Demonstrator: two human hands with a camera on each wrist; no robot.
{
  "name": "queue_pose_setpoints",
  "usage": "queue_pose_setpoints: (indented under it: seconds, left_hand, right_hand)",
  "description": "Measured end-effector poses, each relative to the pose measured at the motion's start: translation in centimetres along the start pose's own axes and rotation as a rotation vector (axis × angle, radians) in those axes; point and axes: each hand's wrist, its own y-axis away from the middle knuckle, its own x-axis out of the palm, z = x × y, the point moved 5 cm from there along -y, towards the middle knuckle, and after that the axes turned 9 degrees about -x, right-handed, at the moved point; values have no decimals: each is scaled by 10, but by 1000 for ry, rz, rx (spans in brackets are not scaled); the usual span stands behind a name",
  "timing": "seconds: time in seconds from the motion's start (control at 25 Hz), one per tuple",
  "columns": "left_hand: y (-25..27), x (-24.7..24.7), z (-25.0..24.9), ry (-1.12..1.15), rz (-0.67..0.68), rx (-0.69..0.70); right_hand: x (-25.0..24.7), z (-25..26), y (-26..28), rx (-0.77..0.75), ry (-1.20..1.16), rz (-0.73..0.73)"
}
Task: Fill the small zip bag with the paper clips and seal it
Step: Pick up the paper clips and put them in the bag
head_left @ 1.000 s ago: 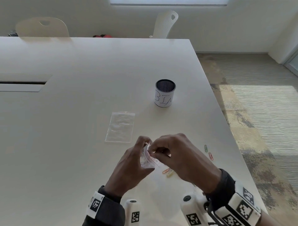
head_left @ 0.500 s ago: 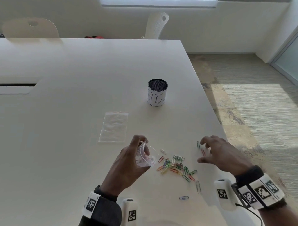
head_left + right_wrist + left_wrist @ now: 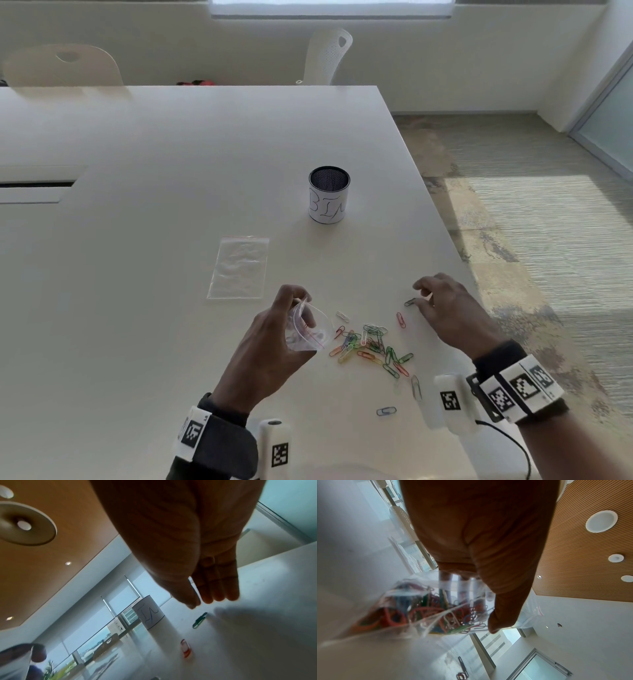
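Observation:
My left hand (image 3: 274, 339) grips a small clear zip bag (image 3: 308, 330) just above the table, its mouth held wide toward the right. The left wrist view shows several coloured paper clips (image 3: 426, 609) inside the bag (image 3: 406, 615). A loose pile of coloured paper clips (image 3: 371, 346) lies on the table right of the bag. My right hand (image 3: 442, 305) hovers with relaxed fingers over a dark green clip (image 3: 410, 302), holding nothing; in the right wrist view the fingers (image 3: 216, 588) sit just above that green clip (image 3: 199, 620). A red clip (image 3: 400, 319) lies nearby.
A second, flat zip bag (image 3: 239, 267) lies beyond my left hand. A mesh cup labelled "BIN" (image 3: 328, 195) stands further back. The table's right edge (image 3: 455, 246) runs close to my right hand. Stray clips (image 3: 386, 410) lie near my right wrist.
My right hand left the bag's mouth and swung right to the outlying clips, uncovering the pile. In the last half second it settled over the green clip. The left hand kept the bag.

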Motion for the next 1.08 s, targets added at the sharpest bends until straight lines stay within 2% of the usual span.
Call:
queue_pose_setpoints:
  seconds: [0.08,0.2,0.36,0.56,0.8,1.08]
  left_hand:
    - [2,0,0,-2,-5,-3]
    - [2,0,1,1,-10,-4]
    - [4,-2,0,-7,-18,7]
    - [4,-2,0,-9,-27,8]
    - [4,-3,1,-23,-25,10]
    - [7,-4,-1,-24,-23,13]
  right_hand:
    - [12,11,5,-19,36,88]
    - [27,42,18,-149,-60,177]
    - [24,68,29,-223,-115,277]
    - [30,78,33,-276,114,354]
    - [49,80,32,-307,31,233]
    - [56,92,36,-413,181,179]
